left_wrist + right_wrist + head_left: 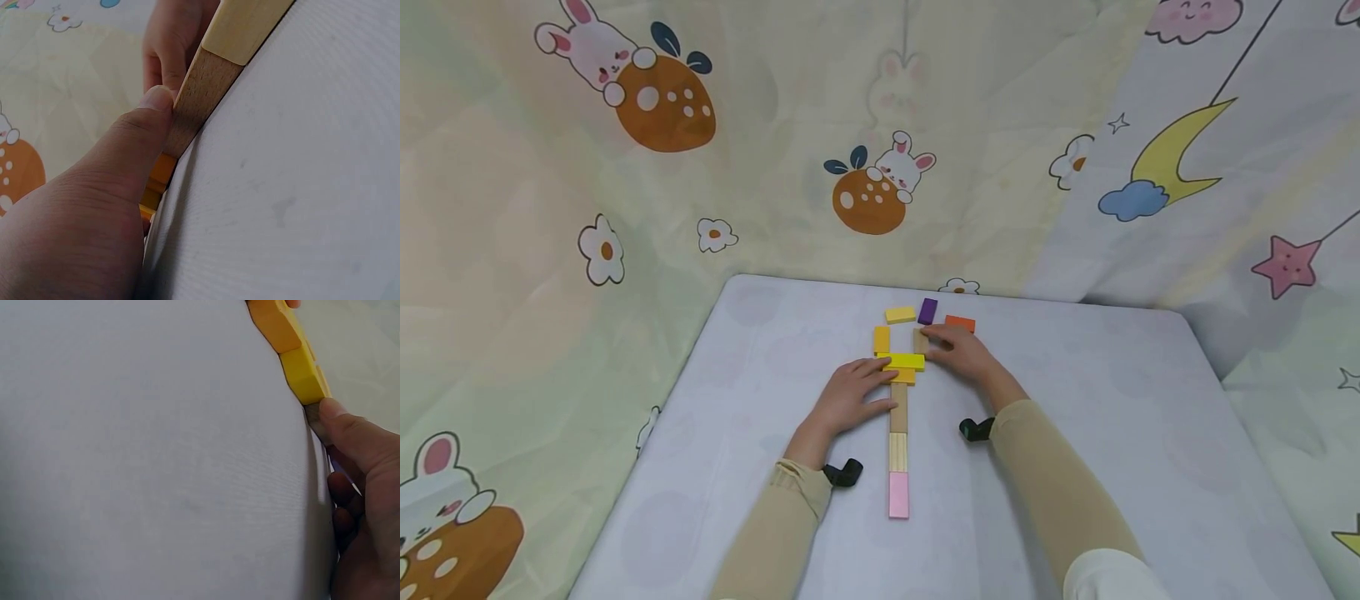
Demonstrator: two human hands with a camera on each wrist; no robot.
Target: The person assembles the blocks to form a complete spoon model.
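My right hand [966,354] pinches a small light-brown wooden block [920,341] at the upper right of a block figure, its thumb close to the bright yellow block [906,362]. My left hand [850,396] lies left of the figure with loosely extended fingers. Its fingertips rest at the bright yellow block and the amber block [906,377] beneath it. In the left wrist view its thumb touches the side of a brown wooden block [203,84]. Below that in the head view, a pale grooved block [898,452] and a pink block [898,496] continue the column.
An amber block [882,339] stands at the figure's upper left. Above it lie a yellow block [900,315], a purple block [928,311] and an orange block [961,322], the last partly behind my right hand. A pale cloth covers the table [1097,433]; a patterned curtain [775,167] hangs behind.
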